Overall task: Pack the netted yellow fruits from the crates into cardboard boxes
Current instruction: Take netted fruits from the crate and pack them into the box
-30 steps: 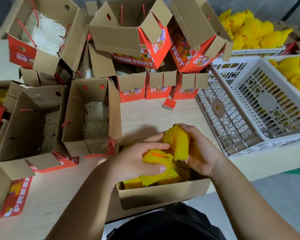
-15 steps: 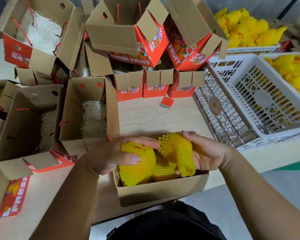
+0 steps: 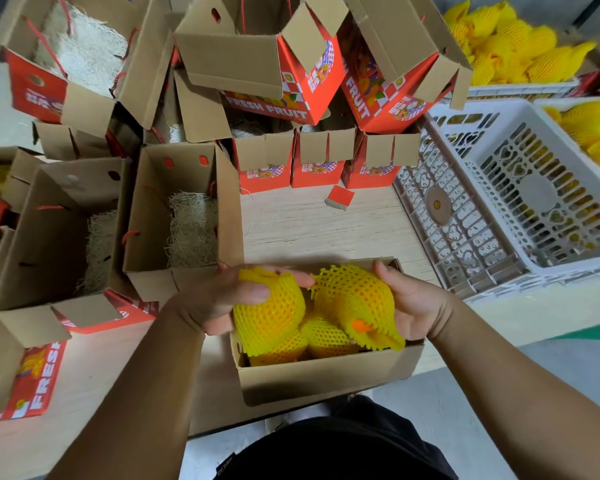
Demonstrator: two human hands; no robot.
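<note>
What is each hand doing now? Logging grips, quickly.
Left hand: grips left netted fruit.
Right hand: holds right netted fruit.

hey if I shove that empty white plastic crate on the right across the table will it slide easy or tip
The white crate looks like thin latticed plastic with nothing in it, so it is probably light and should slide readily. Its low, wide shape makes tipping unlikely. It partly overlaps another crate, so it may catch there.

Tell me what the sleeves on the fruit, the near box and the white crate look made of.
Sleeves: soft yellow foam mesh, matte, with open diamond holes and ragged ends. Near box: plain brown cardboard, matte, with folded flaps; probably corrugated, though no cut edge shows clearly. White crate: rigid moulded plastic, slightly glossy, with a perforated lattice floor and walls.
</note>
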